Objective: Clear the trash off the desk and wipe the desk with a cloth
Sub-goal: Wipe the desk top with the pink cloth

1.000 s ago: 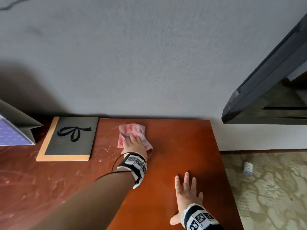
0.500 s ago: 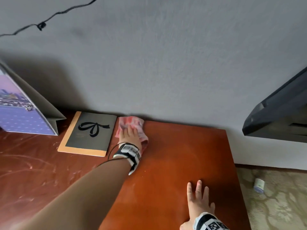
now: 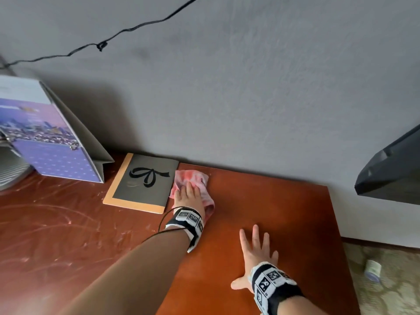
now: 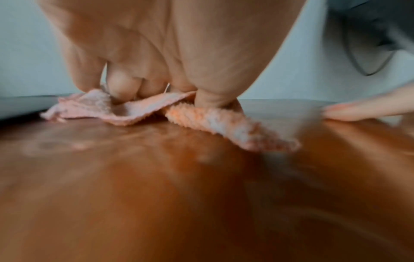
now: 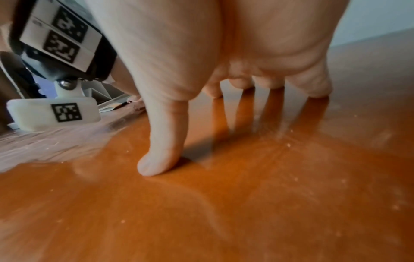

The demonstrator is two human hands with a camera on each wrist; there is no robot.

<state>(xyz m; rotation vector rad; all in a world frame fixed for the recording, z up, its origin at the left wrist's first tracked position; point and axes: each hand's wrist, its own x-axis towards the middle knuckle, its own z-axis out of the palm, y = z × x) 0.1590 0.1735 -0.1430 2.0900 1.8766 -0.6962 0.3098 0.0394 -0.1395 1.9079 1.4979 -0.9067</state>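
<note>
A purple printed box (image 3: 45, 142) and a dark notebook (image 3: 145, 183) are seen at the left by the grey wall (image 3: 250, 87). The pink cloth (image 3: 193, 178) is pressed under the flat-fingered left hand (image 3: 188, 196), its long axis running from the wall toward the person. The right hand (image 3: 256, 258) is spread flat on the reddish surface (image 3: 284, 212). Carpet (image 3: 386, 280) is seen at the right.

Your work surface is the reddish-brown wooden desk (image 3: 272, 212), set against the wall. Use the grey notebook (image 3: 145, 183) with the black bow as your landmark; it lies flat at the desk's rear edge. Touching its right edge lies the pink cloth (image 3: 193, 178). To its left stands a purple folded card (image 3: 52, 146). Pale streaks mark the desk in front of the notebook.
</note>
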